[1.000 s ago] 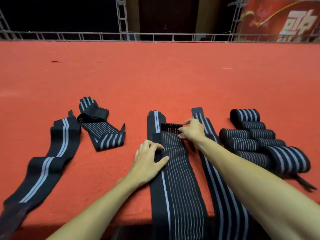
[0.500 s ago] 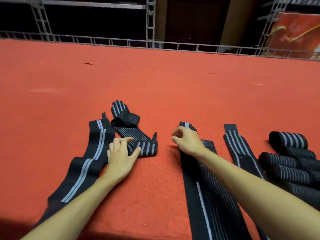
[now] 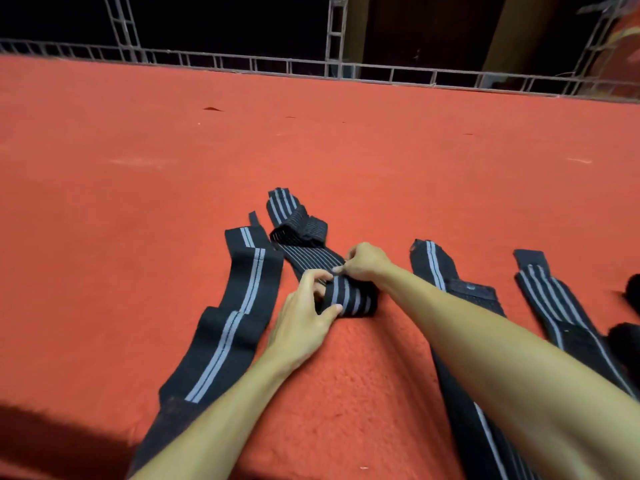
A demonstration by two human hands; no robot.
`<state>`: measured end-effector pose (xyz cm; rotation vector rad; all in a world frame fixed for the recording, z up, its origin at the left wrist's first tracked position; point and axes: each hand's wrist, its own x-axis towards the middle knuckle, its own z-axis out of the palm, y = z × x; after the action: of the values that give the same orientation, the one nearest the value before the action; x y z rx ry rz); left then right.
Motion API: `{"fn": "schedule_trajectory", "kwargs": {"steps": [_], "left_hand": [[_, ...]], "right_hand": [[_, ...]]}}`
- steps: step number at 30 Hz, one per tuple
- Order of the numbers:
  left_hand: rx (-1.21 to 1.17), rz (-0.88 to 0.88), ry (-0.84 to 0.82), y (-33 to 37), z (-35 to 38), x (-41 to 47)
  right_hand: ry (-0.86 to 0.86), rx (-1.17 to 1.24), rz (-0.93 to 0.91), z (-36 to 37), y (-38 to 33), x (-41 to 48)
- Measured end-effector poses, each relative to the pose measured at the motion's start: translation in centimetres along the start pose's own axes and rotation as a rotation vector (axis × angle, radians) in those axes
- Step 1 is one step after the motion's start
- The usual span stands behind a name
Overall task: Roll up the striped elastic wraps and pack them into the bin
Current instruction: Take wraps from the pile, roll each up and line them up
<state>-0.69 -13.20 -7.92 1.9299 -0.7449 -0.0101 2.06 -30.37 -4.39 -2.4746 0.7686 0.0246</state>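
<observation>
Both hands have left the wide wrap [image 3: 437, 268] and crossed to the short wrap [image 3: 349, 299], which lies on the carpet [image 3: 381, 161] left of centre. The view has swung left with them.

Left hand [image 3: 304, 320]: fingers curled over the near end of the short wrap, thumb hooked at its front edge, gripping it. Right hand [image 3: 367, 263]: thumb and fingertips pinch the upper edge of the same end. That end is doubled over into a 1st turn. The rest runs away from the person, with a bunched loop partway along and a striped tip beyond.

Judgement: the wide wrap has been left flat and unrolled, and rolling of the short wrap is only starting.

Outward: a long wrap [image 3: 242, 306] lies flat just left of the short wrap; whether they touch cannot be told. A narrow wrap [image 3: 540, 282] lies flat right of the wide wrap. That makes 4 wraps in view not yet rolled. The finished rolls [image 3: 631, 292] have slid to the right edge, dark, blurred and cut by the frame. No bin is in view. A metal rail [image 3: 346, 69] bounds the carpet.

Writing: none readable. The banner [image 3: 620, 46] at top right is blurred, and no brand or label is legible on any wrap.
</observation>
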Motion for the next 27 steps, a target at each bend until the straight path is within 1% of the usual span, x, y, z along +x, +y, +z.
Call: {"fn": "schedule_trajectory", "kwargs": {"steps": [1, 3, 6, 8, 10, 12, 13, 15, 17, 19, 23, 24, 25, 27], "left_hand": [[-0.012, -0.004, -0.012, 0.0, -0.1, 0.0], [-0.003, -0.030, -0.053, 0.1, -0.3, 0.0], [0.160, -0.069, -0.151, 0.5, -1.2, 0.5], [0.296, -0.055, -0.194, 0.9, -2.2, 1.0], [0.452, 0.023, -0.242, 1.7, -3.5, 1.2], [0.595, 0.103, -0.302, 2.6, -5.0, 1.1], [0.657, 0.115, -0.321, 2.9, -5.7, 0.9], [0.756, 0.069, -0.340, 3.5, -6.8, 0.2], [0.840, 0.003, -0.346, 4.0, -7.6, -0.4], [0.878, -0.074, -0.364, 4.4, -7.8, -0.9], [0.903, -0.169, -0.320, 6.2, -6.8, -1.0], [0.931, -0.180, -0.311, 6.6, -6.4, -0.8], [0.962, -0.174, -0.305, 6.8, -6.0, -0.7], [0.965, -0.140, -0.312, 6.6, -4.9, -0.3]], "right_hand": [[0.027, 0.058, 0.010, -0.5, 0.1, 0.0], [0.137, 0.175, 0.035, -2.0, 0.7, -0.4], [0.311, 0.278, 0.059, -4.4, 2.3, -1.6], [0.371, 0.327, 0.068, -5.9, 3.5, -2.7], [0.368, 0.358, 0.078, -6.8, 4.6, -4.0], [0.334, 0.376, 0.088, -7.2, 5.6, -5.1], [0.306, 0.399, 0.092, -7.3, 5.9, -5.6], [0.224, 0.466, 0.089, -7.5, 6.3, -7.0], [0.101, 0.500, 0.076, -7.9, 6.7, -8.8], [-0.021, 0.398, 0.054, -8.3, 7.2, -10.6], [-0.233, 0.063, 0.035, -8.8, 8.2, -12.8], [-0.252, 0.005, 0.031, -8.8, 8.4, -12.9], [-0.230, -0.068, 0.008, -8.7, 8.5, -12.8], [-0.088, -0.187, -0.072, -8.2, 8.4, -12.4]]}}
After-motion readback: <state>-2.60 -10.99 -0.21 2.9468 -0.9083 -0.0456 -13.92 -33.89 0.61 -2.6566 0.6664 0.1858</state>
